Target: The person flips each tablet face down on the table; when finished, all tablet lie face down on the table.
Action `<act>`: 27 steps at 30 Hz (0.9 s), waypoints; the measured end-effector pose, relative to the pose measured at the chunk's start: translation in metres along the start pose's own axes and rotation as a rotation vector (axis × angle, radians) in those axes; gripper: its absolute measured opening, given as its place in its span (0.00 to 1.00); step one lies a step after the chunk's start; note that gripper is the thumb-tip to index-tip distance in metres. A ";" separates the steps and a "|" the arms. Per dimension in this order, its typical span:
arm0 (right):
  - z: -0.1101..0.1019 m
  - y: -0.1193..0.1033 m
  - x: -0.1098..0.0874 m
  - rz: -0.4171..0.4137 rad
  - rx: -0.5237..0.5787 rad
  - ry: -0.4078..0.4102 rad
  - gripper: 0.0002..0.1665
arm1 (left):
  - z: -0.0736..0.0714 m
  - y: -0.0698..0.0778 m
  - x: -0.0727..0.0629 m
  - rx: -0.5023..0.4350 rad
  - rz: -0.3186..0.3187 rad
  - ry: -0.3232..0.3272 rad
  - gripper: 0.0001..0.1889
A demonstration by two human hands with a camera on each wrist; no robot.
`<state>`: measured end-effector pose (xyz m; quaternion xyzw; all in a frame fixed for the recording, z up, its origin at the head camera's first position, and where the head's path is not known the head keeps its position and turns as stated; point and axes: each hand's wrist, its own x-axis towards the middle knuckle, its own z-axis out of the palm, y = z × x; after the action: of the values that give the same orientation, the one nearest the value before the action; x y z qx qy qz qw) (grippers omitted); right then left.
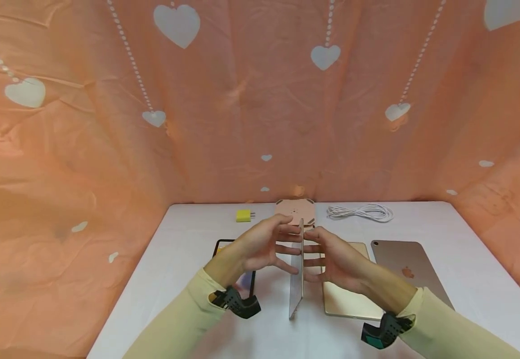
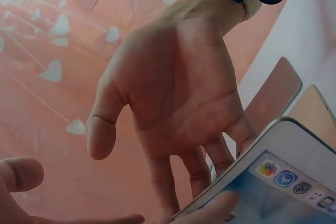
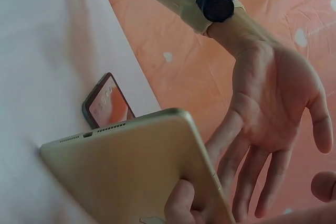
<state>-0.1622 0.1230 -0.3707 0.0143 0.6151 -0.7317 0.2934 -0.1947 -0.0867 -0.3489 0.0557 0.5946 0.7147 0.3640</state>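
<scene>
A tablet (image 1: 297, 279) stands on edge over the table, between my two hands. Its lit screen (image 2: 283, 198) with app icons faces my left hand (image 1: 264, 247), while the gold back (image 3: 131, 161) faces my right hand (image 1: 341, 262). Straight, spread fingers of the left hand reach the screen side. From the other side, the right hand's extended fingers meet the back. In the left wrist view the right palm shows open beyond the tablet's edge; the right wrist view shows the left palm the same way. Neither thumb wraps round the tablet.
A gold tablet (image 1: 352, 301) and a rose-grey tablet (image 1: 405, 269) lie face down at right. A black-framed device (image 3: 107, 103) lies at left, partly behind my left arm. Farther back are a yellow plug (image 1: 243, 215), a pink stand (image 1: 295, 208) and a coiled white cable (image 1: 365, 212).
</scene>
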 end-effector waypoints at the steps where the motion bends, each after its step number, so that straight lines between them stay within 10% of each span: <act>1: 0.003 0.000 0.002 -0.004 0.002 -0.006 0.39 | -0.003 0.001 -0.002 -0.009 -0.003 0.003 0.39; 13: 0.012 0.003 0.028 0.069 -0.003 -0.096 0.46 | -0.037 0.003 -0.025 0.017 -0.048 0.153 0.43; 27: -0.020 0.044 0.046 0.195 0.022 0.071 0.51 | -0.073 -0.021 -0.023 0.068 -0.131 0.311 0.33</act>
<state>-0.1876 0.1189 -0.4327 0.1032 0.6127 -0.7053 0.3413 -0.2059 -0.1593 -0.3800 -0.0823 0.6701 0.6688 0.3114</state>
